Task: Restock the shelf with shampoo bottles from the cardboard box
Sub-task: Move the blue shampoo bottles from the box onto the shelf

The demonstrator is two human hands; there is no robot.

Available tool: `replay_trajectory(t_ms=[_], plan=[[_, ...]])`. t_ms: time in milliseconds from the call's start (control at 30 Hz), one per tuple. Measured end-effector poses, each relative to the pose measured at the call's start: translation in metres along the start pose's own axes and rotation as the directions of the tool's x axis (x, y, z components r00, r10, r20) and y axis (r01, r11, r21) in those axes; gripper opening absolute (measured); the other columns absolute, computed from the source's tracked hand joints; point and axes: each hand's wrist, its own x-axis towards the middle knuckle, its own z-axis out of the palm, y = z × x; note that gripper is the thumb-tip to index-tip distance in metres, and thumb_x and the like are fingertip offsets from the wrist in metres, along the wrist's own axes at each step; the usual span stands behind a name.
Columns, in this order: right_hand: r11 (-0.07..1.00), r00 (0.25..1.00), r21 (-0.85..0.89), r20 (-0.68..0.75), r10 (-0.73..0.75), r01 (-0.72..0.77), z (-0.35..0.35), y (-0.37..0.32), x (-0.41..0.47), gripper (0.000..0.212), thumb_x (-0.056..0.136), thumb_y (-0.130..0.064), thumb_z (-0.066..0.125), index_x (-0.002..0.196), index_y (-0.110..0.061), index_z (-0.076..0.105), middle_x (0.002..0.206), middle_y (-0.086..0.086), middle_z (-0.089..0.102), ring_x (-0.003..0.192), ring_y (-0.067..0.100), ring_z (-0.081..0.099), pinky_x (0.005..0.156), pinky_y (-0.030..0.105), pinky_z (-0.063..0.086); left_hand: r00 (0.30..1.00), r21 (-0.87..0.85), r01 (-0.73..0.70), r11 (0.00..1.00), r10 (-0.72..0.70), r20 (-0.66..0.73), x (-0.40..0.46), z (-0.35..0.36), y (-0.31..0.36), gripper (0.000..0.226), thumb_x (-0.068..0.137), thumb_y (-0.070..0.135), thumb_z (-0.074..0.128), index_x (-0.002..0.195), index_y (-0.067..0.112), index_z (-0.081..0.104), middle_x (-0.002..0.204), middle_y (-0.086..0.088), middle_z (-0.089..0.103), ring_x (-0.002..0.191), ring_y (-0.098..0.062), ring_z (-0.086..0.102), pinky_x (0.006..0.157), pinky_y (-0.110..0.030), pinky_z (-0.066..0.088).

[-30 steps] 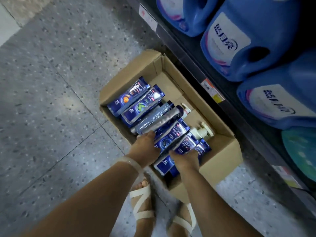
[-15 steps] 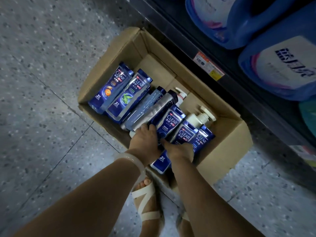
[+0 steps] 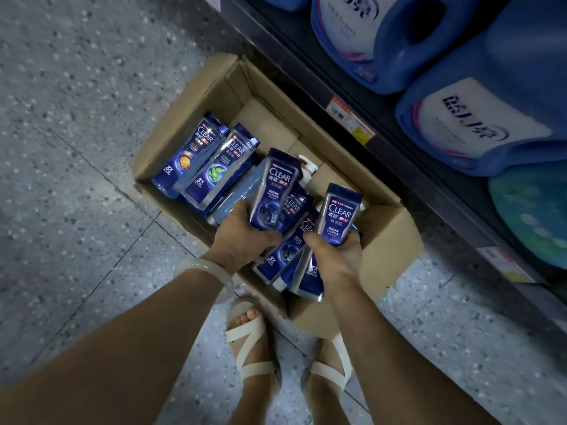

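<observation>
An open cardboard box [image 3: 389, 240] sits on the floor against the shelf base, holding several dark blue CLEAR shampoo bottles. My left hand [image 3: 242, 237] grips one blue shampoo bottle [image 3: 274, 191] by its lower end, lifted and tilted above the others. My right hand [image 3: 336, 256] grips a second blue shampoo bottle [image 3: 337, 216], held upright over the box's near right part. Two more bottles [image 3: 191, 154] lie side by side at the box's left. Others lie under my hands. A white pump bottle [image 3: 308, 170] is partly hidden behind the lifted one.
The dark shelf [image 3: 395, 161] runs diagonally on the right, with price tags [image 3: 349, 118] on its edge and large blue detergent jugs [image 3: 478, 124] on it. A teal pack [image 3: 534, 216] lies lower right. My sandalled feet [image 3: 251, 338] stand on the speckled tile floor just before the box.
Both hands have closed round a bottle each and raised them out of the row in the box. The view has shifted slightly.
</observation>
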Motion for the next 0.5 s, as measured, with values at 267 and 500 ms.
replay_trajectory(t_ms=[267, 500], plan=[[0.972, 0.971, 0.006, 0.029, -0.236, 0.236, -0.027, -0.084, -0.071, 0.040, 0.075, -0.010, 0.072, 0.102, -0.017, 0.044, 0.080, -0.007, 0.059, 0.069, 0.010, 0.060, 0.060, 0.021, 0.049, 0.898, 0.026, -0.362, 0.932, 0.356, -0.259, -0.081, -0.022, 0.089, 0.051, 0.059, 0.027, 0.079, 0.096, 0.018, 0.044, 0.081, 0.010, 0.058, 0.080, -0.017, 0.060, 0.073, -0.030, 0.048], [0.905, 0.907, 0.075, -0.080, -0.413, 0.418, -0.046, -0.161, -0.168, 0.044, 0.070, -0.016, 0.075, 0.098, -0.018, 0.042, 0.077, -0.011, 0.057, 0.069, 0.006, 0.056, 0.072, 0.029, 0.049, 0.817, -0.015, -0.484, 0.875, 0.445, -0.367, -0.170, -0.062, 0.154, 0.052, 0.055, 0.027, 0.075, 0.100, 0.013, 0.053, 0.082, 0.006, 0.064, 0.077, -0.015, 0.065, 0.072, -0.033, 0.056]])
